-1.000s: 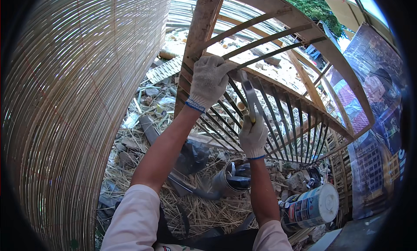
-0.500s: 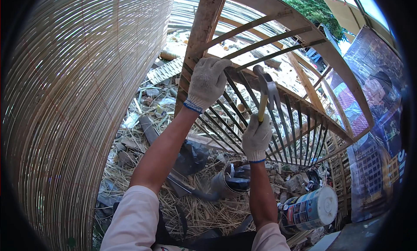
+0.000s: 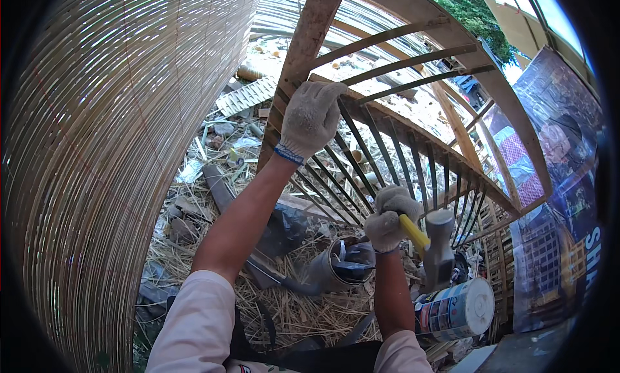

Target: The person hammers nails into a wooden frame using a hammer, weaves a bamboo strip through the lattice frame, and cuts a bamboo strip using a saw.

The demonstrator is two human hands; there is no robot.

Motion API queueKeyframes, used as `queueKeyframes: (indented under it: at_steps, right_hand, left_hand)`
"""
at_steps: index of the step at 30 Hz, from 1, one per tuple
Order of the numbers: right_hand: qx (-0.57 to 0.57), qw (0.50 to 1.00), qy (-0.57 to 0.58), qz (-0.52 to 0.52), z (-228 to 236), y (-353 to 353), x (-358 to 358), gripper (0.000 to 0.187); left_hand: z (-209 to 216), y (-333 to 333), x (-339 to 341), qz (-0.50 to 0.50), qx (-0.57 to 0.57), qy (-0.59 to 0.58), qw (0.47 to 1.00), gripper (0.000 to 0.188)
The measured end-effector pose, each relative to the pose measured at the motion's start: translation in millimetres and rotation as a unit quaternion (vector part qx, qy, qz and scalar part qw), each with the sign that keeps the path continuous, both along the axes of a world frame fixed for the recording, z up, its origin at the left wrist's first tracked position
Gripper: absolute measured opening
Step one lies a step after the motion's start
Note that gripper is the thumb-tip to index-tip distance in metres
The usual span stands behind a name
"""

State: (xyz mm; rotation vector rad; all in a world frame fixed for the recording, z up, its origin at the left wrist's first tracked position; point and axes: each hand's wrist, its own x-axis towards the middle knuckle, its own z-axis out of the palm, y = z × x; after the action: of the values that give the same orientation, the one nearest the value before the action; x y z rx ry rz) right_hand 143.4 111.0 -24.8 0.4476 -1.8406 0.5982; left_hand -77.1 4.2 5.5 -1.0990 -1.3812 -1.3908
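In a grey-white knit glove with a blue cuff, my left hand [image 3: 310,118] is closed at the corner of a wooden frame [image 3: 413,131], by the joint of a thick upright post [image 3: 314,31] and the crossbar. Whether its fingertips also pinch something small there is hidden. My gloved right hand [image 3: 389,221] wraps the yellow handle of a claw hammer [image 3: 439,247]. The hammer's metal head is tipped to the right, below the crossbar and away from it. Thin dark slats [image 3: 354,131] run down from the crossbar in a row, and several more [image 3: 407,63] reach up to a curved board.
On the left rises a tall screen of thin bamboo strips [image 3: 97,179]. Straw, rubble and scraps cover the ground [image 3: 323,315]. A bucket [image 3: 332,270] holding dark plastic stands below my hands; a paint pail [image 3: 462,308] lies tipped at lower right. Printed sheeting [image 3: 555,179] hangs at right.
My right hand has turned over and dropped slightly, swinging the hammer head from the crossbar down to the right. My left hand stays at the frame corner.
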Motion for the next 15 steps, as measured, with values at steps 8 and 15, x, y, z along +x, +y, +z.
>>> queueKeyframes:
  at_steps: [8, 15]
  right_hand:
    - [-0.187, 0.932, -0.151, -0.271, -2, -7, -2, 0.027]
    - [-0.073, 0.890, -0.276, -0.355, -4, -2, -20, 0.031]
  left_hand:
    - [3, -4, 0, -0.009, 0.009, 0.008, 1.000, 0.031]
    - [7, 2, 3, -0.004, 0.051, -0.017, 0.999, 0.025]
